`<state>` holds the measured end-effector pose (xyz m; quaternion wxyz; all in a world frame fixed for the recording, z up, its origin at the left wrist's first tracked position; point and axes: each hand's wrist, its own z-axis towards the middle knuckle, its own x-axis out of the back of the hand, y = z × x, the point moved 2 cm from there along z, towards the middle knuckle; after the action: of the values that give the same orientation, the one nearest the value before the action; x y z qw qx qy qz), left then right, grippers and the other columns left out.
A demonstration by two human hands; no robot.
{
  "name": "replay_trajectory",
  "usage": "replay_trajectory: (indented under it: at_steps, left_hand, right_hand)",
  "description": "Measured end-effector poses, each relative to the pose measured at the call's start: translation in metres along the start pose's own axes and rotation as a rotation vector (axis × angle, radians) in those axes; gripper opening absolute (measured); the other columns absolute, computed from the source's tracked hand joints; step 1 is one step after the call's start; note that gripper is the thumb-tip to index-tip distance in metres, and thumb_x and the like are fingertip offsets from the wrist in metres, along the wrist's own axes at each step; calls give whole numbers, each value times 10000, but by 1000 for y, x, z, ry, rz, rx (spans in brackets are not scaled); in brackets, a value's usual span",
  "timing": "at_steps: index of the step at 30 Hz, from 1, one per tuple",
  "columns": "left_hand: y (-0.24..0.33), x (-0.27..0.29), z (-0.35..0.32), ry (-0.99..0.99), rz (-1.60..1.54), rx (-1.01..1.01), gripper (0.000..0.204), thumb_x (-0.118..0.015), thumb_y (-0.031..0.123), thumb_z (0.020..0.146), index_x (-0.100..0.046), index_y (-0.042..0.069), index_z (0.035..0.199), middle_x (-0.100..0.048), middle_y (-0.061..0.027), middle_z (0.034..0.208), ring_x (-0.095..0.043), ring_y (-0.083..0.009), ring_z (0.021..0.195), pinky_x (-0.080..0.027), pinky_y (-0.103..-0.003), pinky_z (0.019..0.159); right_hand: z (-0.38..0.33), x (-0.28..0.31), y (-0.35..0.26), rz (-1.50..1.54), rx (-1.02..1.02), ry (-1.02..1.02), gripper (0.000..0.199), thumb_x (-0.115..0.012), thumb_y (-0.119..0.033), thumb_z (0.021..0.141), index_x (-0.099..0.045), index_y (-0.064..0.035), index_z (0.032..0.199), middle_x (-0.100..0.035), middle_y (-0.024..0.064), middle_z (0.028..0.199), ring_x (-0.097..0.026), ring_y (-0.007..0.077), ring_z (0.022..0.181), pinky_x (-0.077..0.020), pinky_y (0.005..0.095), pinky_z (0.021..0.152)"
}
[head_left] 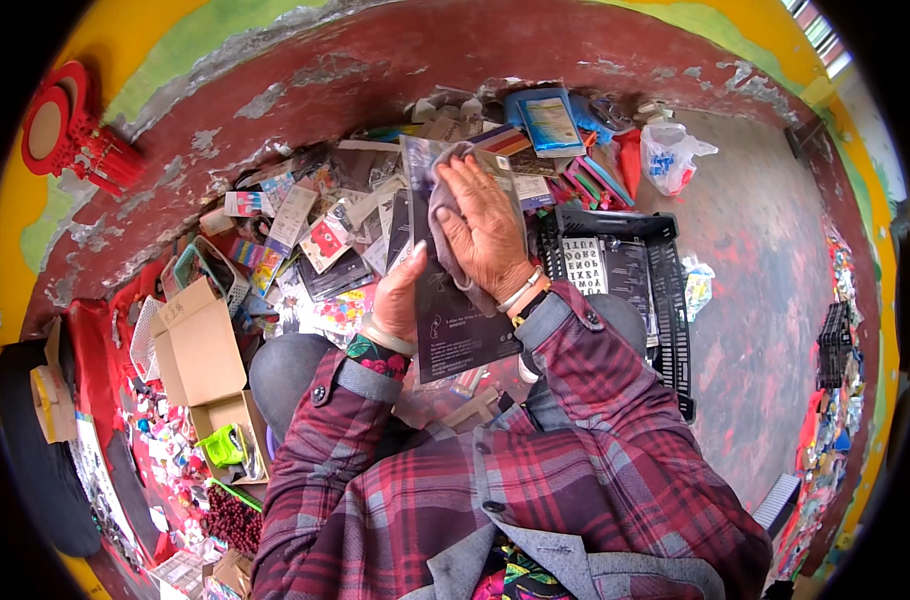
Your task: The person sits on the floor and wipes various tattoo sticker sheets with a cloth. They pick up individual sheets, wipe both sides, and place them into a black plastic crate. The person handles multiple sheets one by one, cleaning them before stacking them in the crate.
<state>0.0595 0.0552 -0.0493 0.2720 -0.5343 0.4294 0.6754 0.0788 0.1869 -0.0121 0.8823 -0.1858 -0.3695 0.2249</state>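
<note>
You sit over a worn red floor [775,260] with a wide heap of small packaged goods [325,230] spread ahead of you from ten to one o'clock. At three o'clock of your hands lies a black plastic crate [665,300] holding lettered cards. At nine o'clock stands an open brown cardboard box [200,345], and at one o'clock, farther off, a white plastic bag [670,155].

Between your hands you hold up a flat dark sleeve-wrapped packet [455,320], tilted slightly, its top toward twelve. Your right hand [485,230] lies on the packet's upper face with fingers [465,185] stretched nearly straight and slightly spread, pressing a greyish cloth [440,215] flat against it; the cloth shows at the fingertips and along the hand's nine o'clock side. Your left hand [400,295] grips the packet's left edge at about eight o'clock, fingers curled behind it and mostly hidden, the thumb up along the edge. The packet's lower half sits below your right wrist, toward six.
</note>
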Motion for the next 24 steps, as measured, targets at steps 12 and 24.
replay_trajectory:
  at_steps: [12,24]
  left_hand:
    - [71,-4,0,220,107,-362,512,-389,433,941,-477,21,1232,-587,-161,1143,-600,-319,974,-479,-440,875]
    - [61,-7,-2,76,-86,-220,520,-356,363,960,-390,-16,1313,-491,-231,1273,-522,-365,1130,-396,-507,983]
  right_hand:
    - [-50,-29,-65,207,308,-304,509,-598,-139,796,-487,-83,1289,-452,133,1346,-387,279,1289,-262,448,1077]
    - [-4,2,-5,-47,143,146,385,-501,-154,897,-491,-38,1265,-497,155,1288,-430,302,1243,-331,413,1014]
